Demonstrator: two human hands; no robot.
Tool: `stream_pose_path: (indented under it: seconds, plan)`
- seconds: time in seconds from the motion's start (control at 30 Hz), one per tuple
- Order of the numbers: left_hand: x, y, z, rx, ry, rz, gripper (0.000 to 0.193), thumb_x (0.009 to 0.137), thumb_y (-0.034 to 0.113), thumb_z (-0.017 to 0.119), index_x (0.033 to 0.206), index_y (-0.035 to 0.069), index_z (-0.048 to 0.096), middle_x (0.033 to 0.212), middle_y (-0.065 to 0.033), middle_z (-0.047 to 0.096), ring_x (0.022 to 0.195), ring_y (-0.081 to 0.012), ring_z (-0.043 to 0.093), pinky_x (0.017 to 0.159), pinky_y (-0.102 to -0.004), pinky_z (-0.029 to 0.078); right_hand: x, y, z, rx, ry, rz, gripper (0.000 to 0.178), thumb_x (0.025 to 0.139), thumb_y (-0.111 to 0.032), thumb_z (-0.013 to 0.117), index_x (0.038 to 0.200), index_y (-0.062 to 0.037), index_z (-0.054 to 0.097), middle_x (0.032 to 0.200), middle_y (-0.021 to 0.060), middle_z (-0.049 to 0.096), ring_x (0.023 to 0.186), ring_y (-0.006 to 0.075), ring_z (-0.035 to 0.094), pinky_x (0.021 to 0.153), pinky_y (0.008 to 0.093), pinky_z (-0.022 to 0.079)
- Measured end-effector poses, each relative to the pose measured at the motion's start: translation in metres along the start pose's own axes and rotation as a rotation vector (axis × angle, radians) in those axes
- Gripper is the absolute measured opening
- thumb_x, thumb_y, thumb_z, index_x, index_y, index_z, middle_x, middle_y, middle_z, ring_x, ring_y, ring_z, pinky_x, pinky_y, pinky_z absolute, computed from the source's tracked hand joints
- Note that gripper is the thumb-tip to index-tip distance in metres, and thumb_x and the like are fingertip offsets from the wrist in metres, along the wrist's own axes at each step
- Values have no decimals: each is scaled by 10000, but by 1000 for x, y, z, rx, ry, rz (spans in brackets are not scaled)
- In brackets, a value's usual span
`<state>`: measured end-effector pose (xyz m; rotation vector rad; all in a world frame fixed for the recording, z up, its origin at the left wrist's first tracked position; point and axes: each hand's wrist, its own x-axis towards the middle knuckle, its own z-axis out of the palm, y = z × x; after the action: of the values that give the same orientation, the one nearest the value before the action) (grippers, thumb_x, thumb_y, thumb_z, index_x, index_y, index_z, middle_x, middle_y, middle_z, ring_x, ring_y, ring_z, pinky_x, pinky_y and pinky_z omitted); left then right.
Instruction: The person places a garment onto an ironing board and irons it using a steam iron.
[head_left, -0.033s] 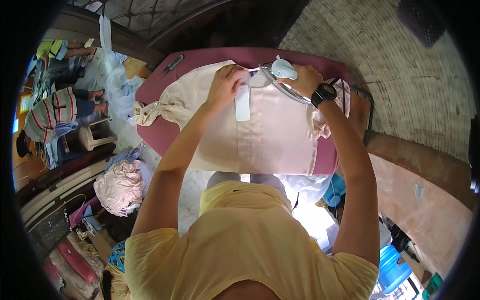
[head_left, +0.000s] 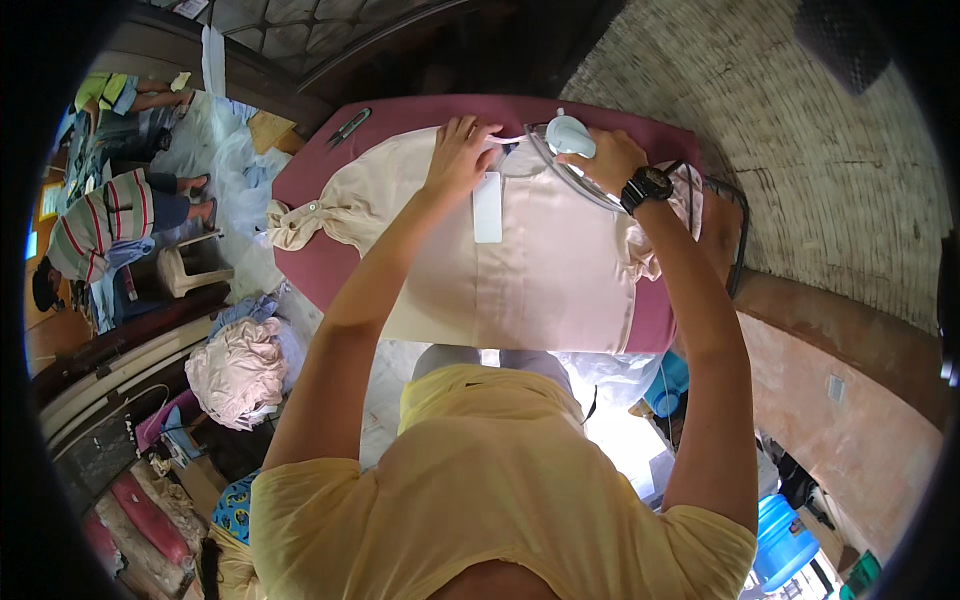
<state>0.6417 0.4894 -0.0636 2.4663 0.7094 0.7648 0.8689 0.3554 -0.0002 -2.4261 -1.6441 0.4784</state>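
A pale pink garment [head_left: 560, 260] with a button placket at its sleeve lies spread over a maroon-covered ironing board [head_left: 660, 125]. My right hand [head_left: 612, 165], with a black watch at the wrist, is closed round the handle of a clothes iron [head_left: 570, 138]. The iron's soleplate rests on the garment near its neckline, right of centre. At the neckline's left side, my left hand [head_left: 462, 158] has its fingers apart over the fabric edge. A blank white tag [head_left: 487, 208] hangs just below that hand. Its palm side is hidden.
Thread snips [head_left: 349, 127] lie on the board's far left corner. A heap of pink cloth [head_left: 238, 372] sits on the left. Beyond it are a beige stool [head_left: 190, 268] and a person in a striped shirt [head_left: 105, 222]. A woven wall panel [head_left: 760, 130] stands at right.
My left hand has shifted slightly away from me, and its fingers have spread and lifted at the neckline. The iron and my right hand stay almost in place.
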Motion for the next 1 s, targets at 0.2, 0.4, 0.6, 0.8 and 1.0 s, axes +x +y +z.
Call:
stream_pose_path:
  seconds: [0.2, 0.4, 0.6, 0.8, 1.0]
  plan:
    - [41, -23, 17, 259, -289, -94, 144, 854, 259, 684, 930, 140, 654, 1069, -58, 573, 1094, -283, 492, 896, -478, 387, 0, -11, -27, 131, -23, 84, 570, 756, -580, 704, 1029, -80, 694, 942, 179, 704, 918, 363, 676, 792, 476, 538]
    - [13, 3, 16, 222, -45, -264, 365, 837, 238, 692, 1102, 40, 537, 1109, -153, 521, 1052, -334, 523, 827, -477, 451, -4, 5, -22, 158, -48, 24, 569, 750, -586, 711, 1024, -87, 701, 900, 177, 708, 882, 360, 682, 781, 466, 545]
    - [-34, 35, 28, 404, -192, -375, 508, 778, 137, 708, 1191, 41, 429, 1149, -181, 486, 1069, -360, 505, 834, -492, 496, 1, 1, -6, 122, -54, 1, 622, 750, -616, 695, 1079, -88, 680, 956, 180, 703, 936, 371, 667, 827, 479, 538]
    - [-15, 18, 24, 385, -317, -443, 480, 783, 42, 632, 1221, 14, 436, 1078, -193, 595, 1014, -354, 591, 842, -430, 517, 20, 13, 12, 145, -54, 4, 650, 755, -621, 691, 1105, -74, 670, 1007, 180, 699, 977, 360, 664, 848, 479, 533]
    - [20, -25, 4, -426, -400, -692, 347, 818, -108, 395, 1081, 46, 561, 958, -81, 677, 815, -164, 679, 712, -286, 521, 20, 12, 14, 159, 5, -51, 508, 795, -515, 705, 1041, -71, 690, 842, 157, 708, 807, 328, 691, 726, 431, 546]
